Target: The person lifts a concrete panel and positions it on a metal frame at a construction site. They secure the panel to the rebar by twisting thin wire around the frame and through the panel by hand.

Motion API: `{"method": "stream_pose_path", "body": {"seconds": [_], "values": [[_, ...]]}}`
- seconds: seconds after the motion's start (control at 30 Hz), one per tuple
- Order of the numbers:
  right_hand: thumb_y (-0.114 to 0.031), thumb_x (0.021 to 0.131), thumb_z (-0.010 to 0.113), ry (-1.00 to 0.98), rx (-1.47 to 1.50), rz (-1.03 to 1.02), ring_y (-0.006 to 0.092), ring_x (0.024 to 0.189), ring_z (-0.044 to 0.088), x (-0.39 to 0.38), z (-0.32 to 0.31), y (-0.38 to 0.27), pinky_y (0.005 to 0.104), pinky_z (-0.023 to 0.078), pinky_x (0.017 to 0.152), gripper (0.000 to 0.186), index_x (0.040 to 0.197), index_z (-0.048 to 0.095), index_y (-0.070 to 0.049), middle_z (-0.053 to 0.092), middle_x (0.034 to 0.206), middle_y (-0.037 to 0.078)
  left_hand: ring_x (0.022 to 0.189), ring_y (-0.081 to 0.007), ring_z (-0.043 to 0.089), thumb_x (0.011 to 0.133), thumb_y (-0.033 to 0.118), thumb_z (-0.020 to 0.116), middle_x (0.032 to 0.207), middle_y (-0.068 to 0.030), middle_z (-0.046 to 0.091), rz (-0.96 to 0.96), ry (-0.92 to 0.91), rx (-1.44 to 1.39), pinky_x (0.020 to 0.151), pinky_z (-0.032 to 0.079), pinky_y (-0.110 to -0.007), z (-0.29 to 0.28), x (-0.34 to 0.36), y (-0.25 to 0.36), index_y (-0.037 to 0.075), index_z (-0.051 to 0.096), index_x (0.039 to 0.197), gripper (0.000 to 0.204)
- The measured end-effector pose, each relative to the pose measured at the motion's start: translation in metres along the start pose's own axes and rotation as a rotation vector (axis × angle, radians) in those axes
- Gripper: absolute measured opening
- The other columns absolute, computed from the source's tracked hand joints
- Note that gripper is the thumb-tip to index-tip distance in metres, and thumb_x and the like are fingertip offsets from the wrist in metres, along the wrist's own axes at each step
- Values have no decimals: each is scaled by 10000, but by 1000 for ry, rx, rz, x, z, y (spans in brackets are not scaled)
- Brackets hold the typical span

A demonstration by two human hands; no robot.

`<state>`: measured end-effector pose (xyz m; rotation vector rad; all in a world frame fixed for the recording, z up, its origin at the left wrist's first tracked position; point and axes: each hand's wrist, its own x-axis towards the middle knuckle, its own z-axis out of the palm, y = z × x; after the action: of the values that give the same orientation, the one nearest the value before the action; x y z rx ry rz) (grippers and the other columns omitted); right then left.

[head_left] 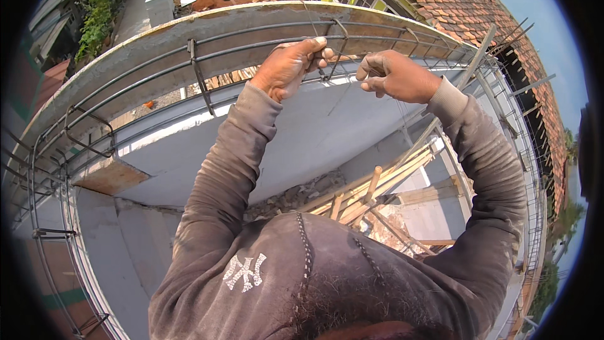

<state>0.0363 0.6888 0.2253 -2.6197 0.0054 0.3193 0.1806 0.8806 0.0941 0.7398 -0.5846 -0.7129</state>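
My left hand [294,65] is raised beside a long cage of steel reinforcing bars [245,46], its thumb and fingers pinched near a square stirrup [340,50]. A thin wire [309,17] runs up from its fingertips. To its right, my right hand [397,76] is closed with curled fingers, a short way from the same bars. Fine strands of wire [402,112] hang below that hand, and its grip on them is partly hidden. The bars lie along the top of a pale wall [314,119], next to a formwork board [170,38].
Bamboo poles and timber [371,195] lean inside the walls below me, above rubble [302,194]. More rebar [47,214] turns the corner at the left. A tiled roof [434,0] stands at the right, with upright poles [478,56]. Pale blocks [158,0] are stacked beyond the wall.
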Motion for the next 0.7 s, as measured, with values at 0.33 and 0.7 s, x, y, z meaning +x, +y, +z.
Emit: {"method": "stream_pose_path", "body": {"seconds": [0.33,0.7], "values": [[-194,964,665,340,-388,-274,253,734,701,-13,-33,-36,395,570,746,265,1020,811,19,752,832,176,1034,-166,683,1071,233,674,1098,-78,715,15,57,38,970,559,-333,10,3,-1,0,693,1157,249],[-109,867,716,350,-412,-444,371,751,729,-88,133,-72,463,592,651,123,892,734,11,706,829,170,1039,-191,690,1083,231,646,1053,-49,699,-58,107,11,1049,555,-427,24,-9,13,58,659,1148,185]]}}
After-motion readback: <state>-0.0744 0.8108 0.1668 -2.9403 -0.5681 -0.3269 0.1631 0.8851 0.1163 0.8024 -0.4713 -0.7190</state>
